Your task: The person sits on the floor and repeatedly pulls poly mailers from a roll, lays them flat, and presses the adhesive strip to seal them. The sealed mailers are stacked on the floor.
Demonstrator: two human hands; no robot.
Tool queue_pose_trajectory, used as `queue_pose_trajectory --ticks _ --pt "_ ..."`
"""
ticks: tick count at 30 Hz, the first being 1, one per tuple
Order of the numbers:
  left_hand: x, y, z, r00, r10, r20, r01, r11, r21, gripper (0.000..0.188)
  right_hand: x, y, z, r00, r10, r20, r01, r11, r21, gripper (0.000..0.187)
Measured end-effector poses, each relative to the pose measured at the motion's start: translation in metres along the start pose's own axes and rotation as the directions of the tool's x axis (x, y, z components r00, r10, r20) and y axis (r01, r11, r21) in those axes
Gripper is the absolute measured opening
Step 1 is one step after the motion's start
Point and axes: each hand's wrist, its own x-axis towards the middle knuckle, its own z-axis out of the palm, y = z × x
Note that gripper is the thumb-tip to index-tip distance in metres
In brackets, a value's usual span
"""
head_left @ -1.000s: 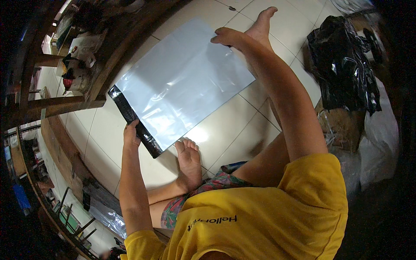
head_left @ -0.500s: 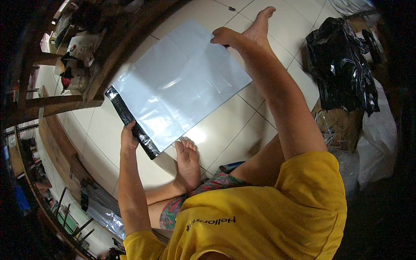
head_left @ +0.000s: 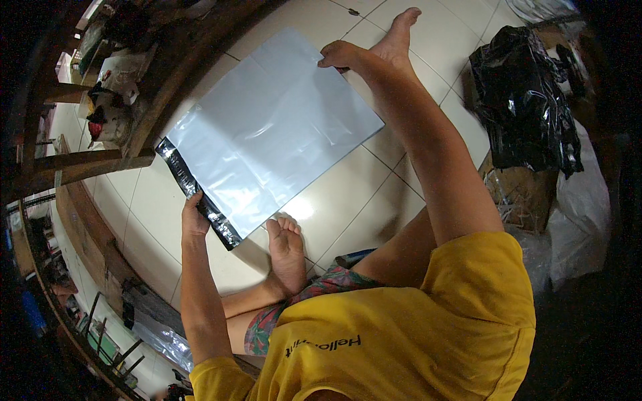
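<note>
Left hand [head_left: 194, 217]: grip closed on the black strip [head_left: 175, 166] of the white plastic bag [head_left: 267, 127].
White plastic bag: spread over the tiled floor [head_left: 341, 207] between both hands, its near edge just beside a bare foot [head_left: 287, 248].
Right hand [head_left: 343, 55]: at the bag's opposite edge; whether its grip is closed there, I cannot tell.
Black plastic [head_left: 525, 100]: crumpled, far right.

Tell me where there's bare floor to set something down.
Bare floor shows between the white bag, near foot and right forearm, and between the left hand and wooden plank. The right side is crowded with black plastic and a box.
</note>
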Motion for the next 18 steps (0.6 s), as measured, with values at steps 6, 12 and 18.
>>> queue_pose_trajectory --ticks 6,12,18 --pt "-0.005 0.003 0.005 1.000 -0.006 -0.002 0.006 1.000 0.000 0.037 -0.004 -0.003 -0.004 1.000 0.019 0.022 -0.019 1.000 0.018 0.101" --pt "0.001 0.003 -0.004 0.999 -0.035 -0.033 0.036 0.999 0.035 0.036 -0.005 -0.007 -0.005 0.997 0.058 0.058 -0.060 0.997 0.038 0.104" --pt "-0.003 0.009 -0.003 0.972 0.169 -0.165 -0.111 0.943 0.313 0.038 -0.004 -0.012 -0.021 0.972 0.175 0.156 -0.185 0.981 0.051 0.108"
